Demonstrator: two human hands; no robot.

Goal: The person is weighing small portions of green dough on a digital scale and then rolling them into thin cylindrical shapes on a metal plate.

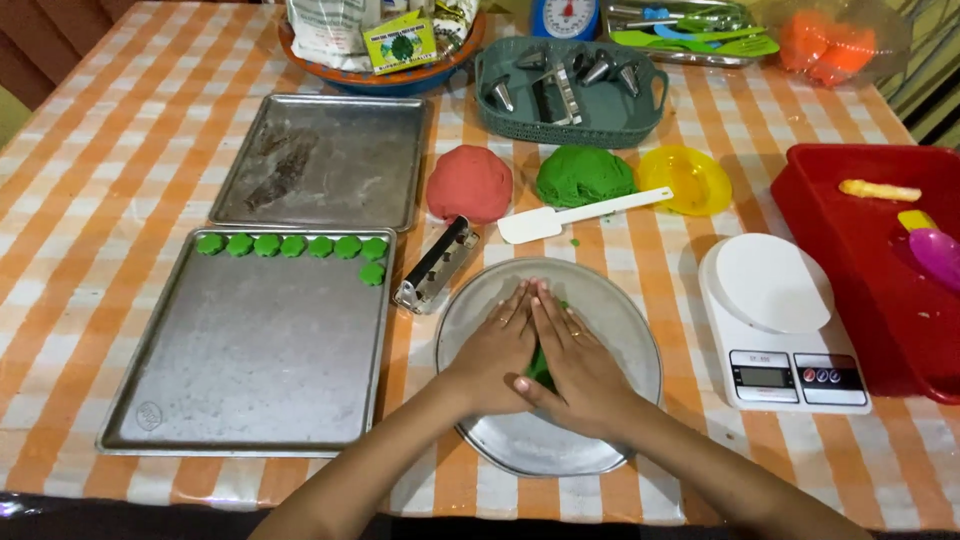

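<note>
Both my hands lie flat, side by side, on a round metal plate [620,320] at the table's front middle. My left hand [495,355] and my right hand [580,360] press down on a piece of green dough [541,368], which shows only between them. On the near baking tray [250,370] to the left, several small green dough pieces [292,246] sit in a row along its far edge. A red dough ball [469,183] and a green dough ball [585,176] rest behind the plate, with a white spatula [580,214] in front of them.
A metal cookie press [436,266] lies between tray and plate. A second tray [325,160] sits behind. A white kitchen scale [775,320] and a red tub [880,260] stand right. A teal basket [570,90] of metal nozzles and a yellow dish [690,180] are farther back.
</note>
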